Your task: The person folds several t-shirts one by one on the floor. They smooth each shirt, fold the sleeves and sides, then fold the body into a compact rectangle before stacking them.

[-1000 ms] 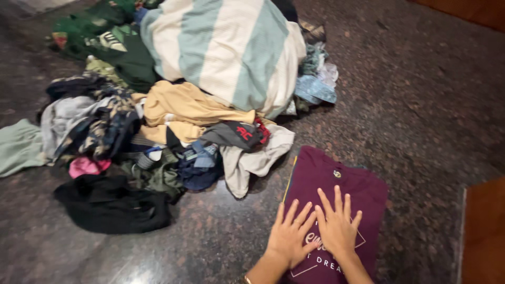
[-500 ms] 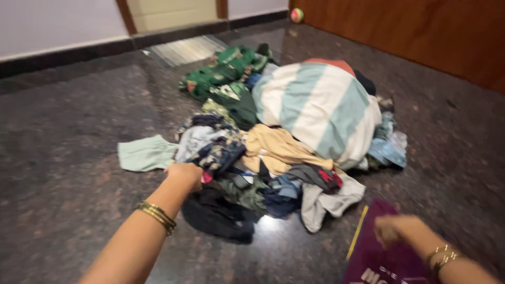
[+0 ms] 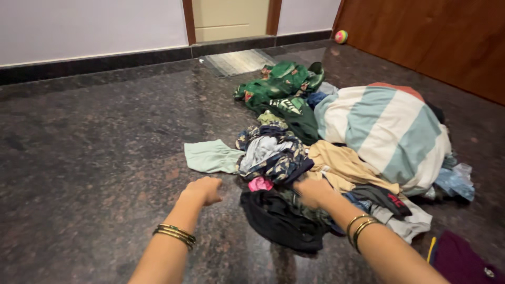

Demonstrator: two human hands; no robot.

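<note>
Floor (image 3: pixel 94 158): dark speckled polished stone, carrying everything listed below.
Laundry pile (image 3: pixel 336 158): loose heap of mixed garments, right of centre.
Striped cloth (image 3: pixel 389 131): white and pale blue bands, bulging at the right side of the pile.
Green garments (image 3: pixel 281 87): far end of the pile, near the doorway mat.
Black garment (image 3: pixel 279 218): near edge of the pile, directly beside both hands.
Mint cloth (image 3: pixel 210 156): flat on the floor, touching the pile's left edge.
Maroon shirt (image 3: pixel 463 260): bottom right corner, apart from the pile.
Right hand (image 3: pixel 313 192): blurred, resting on the clothes above the black garment — grip cannot be told.
Left hand (image 3: pixel 202 190): fingers curled in loosely, holding nothing — hovers over bare floor just left of the black garment.
Pink item (image 3: pixel 260 184): small, between the two hands.
</note>
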